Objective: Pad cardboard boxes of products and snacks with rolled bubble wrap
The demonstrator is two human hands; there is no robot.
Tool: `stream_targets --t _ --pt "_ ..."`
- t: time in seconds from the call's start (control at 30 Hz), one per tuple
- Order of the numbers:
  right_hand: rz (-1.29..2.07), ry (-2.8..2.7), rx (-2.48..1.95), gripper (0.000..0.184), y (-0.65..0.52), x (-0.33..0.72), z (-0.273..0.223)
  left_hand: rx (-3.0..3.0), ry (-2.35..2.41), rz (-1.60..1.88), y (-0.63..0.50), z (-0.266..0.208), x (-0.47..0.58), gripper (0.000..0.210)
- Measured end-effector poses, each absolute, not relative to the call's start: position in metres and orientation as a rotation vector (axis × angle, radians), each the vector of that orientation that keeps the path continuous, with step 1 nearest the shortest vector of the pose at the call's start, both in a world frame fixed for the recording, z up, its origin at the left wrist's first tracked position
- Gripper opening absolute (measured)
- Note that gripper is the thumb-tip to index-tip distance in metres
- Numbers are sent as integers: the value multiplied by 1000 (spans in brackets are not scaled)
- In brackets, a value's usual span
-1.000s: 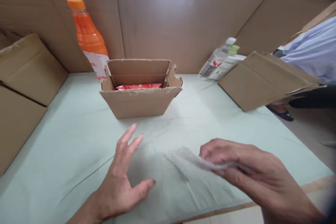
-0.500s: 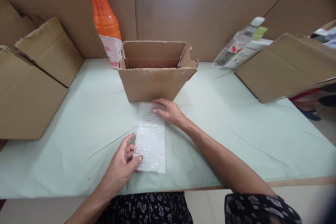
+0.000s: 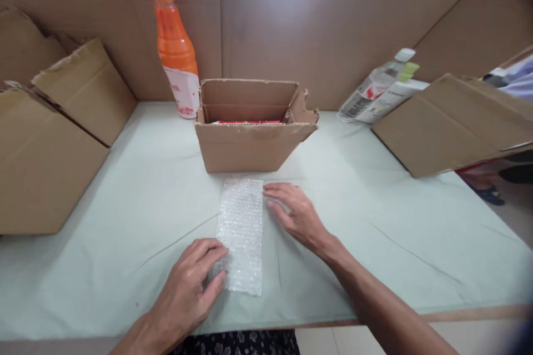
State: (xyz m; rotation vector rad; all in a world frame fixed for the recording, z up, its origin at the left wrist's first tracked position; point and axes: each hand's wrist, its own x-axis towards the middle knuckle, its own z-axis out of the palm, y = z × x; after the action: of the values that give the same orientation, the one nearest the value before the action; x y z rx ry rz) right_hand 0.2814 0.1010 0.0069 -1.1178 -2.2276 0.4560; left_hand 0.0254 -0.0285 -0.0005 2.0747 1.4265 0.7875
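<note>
A flat strip of bubble wrap (image 3: 244, 233) lies lengthwise on the pale green cloth, just in front of an open cardboard box (image 3: 245, 147). My left hand (image 3: 195, 274) rests at the lower left edge of the wrap, fingertips touching it, with thumb and fingers apart. Beside the upper right edge of the wrap is my right hand (image 3: 297, 213), palm down and fingers stretched out. Its fingertips are at that edge; whether they touch it I cannot tell. Something red (image 3: 250, 121) shows inside the box.
An orange bottle (image 3: 178, 61) stands behind the box at left. Large cardboard boxes (image 3: 45, 172) fill the left side. At right, a clear bottle (image 3: 375, 86) leans by a white packet and another cardboard box (image 3: 449, 127). Cardboard walls (image 3: 312, 28) close off the back.
My right hand has come off the top of the bubble wrap and moved right. My left hand has turned over, its fingers now reaching onto the wrap from above. The view has shifted slightly.
</note>
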Motion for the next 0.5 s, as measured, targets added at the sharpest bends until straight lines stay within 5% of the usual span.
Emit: stream_targets --t 0.13,0.3,0.5 --pt "426 -1754 -1377 21 132 310 41 1877 1654 968 6 26 1 33" --pt "618 -1679 -1353 49 184 313 48 1576 1660 1270 104 50 4 77" --pt "527 -1750 -1439 25 164 299 -4 1426 1540 1376 124 9 20 68"
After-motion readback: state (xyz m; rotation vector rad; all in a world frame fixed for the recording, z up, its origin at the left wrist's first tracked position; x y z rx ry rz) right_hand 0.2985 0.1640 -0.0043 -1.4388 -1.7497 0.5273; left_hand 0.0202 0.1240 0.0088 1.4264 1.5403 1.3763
